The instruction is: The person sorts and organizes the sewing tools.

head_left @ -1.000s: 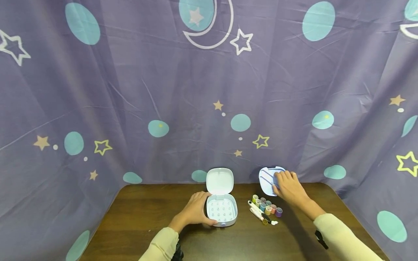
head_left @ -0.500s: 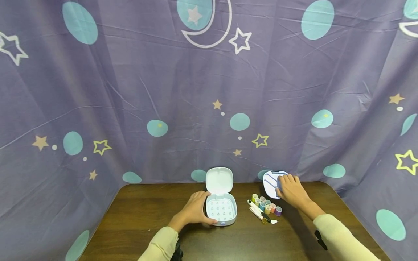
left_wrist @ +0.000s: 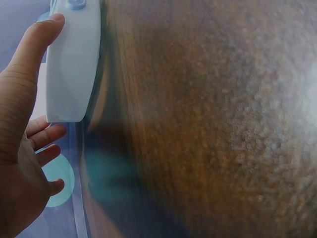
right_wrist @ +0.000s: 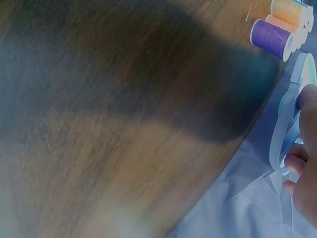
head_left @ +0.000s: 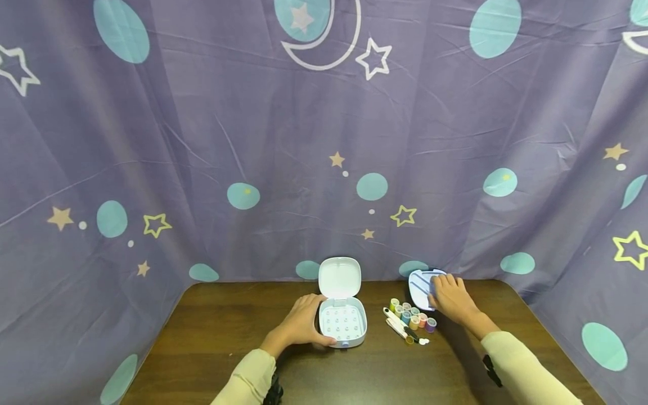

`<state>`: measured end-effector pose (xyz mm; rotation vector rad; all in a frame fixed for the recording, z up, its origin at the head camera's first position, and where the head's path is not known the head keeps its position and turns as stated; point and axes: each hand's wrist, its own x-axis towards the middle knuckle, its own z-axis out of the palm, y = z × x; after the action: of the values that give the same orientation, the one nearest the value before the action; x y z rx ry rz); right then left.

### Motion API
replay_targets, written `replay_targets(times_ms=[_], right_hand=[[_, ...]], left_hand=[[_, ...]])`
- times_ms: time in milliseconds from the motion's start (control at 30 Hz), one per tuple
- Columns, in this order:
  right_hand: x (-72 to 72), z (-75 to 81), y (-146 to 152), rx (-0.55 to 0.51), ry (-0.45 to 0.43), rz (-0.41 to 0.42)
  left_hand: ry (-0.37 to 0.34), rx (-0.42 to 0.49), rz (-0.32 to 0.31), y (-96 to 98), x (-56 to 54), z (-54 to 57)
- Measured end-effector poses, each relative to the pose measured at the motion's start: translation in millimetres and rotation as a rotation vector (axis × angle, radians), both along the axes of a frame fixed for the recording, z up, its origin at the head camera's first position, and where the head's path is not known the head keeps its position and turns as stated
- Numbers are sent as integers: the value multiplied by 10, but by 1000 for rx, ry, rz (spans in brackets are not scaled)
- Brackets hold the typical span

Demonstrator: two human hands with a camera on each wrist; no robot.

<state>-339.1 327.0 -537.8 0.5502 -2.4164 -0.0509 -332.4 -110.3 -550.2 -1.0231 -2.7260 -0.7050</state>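
A pale blue box (head_left: 358, 337) stands with its lid (head_left: 340, 278) raised and pegs inside. My left hand (head_left: 302, 322) grips its left side, thumb on the front wall near the latch and fingers toward the back. The left wrist view shows that thumb against the box wall (left_wrist: 72, 74). At the back right, my right hand (head_left: 453, 298) pinches a light blue ridged tray (head_left: 419, 287) by its right part. In the right wrist view the tray (right_wrist: 280, 134) appears edge-on; whether it touches the table is hard to tell.
Several thread spools (head_left: 406, 318) stand between box and tray, a purple one (right_wrist: 271, 38) nearest the right hand. White-handled tools (head_left: 396, 328) and a small white piece (head_left: 423, 341) lie before them. A patterned curtain (head_left: 283, 236) hangs behind the table (head_left: 228, 320).
The right hand has brought the tray slightly rightward and down toward the table's back edge. The left hand keeps its grip on the box, which has not moved.
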Motion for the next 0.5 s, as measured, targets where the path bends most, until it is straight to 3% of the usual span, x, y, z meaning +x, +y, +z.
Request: replay_targets(times_ms=[500], right_hand=[[66, -63, 2, -6, -143, -63]], left_hand=[[-28, 0, -7, -4, 26, 52]])
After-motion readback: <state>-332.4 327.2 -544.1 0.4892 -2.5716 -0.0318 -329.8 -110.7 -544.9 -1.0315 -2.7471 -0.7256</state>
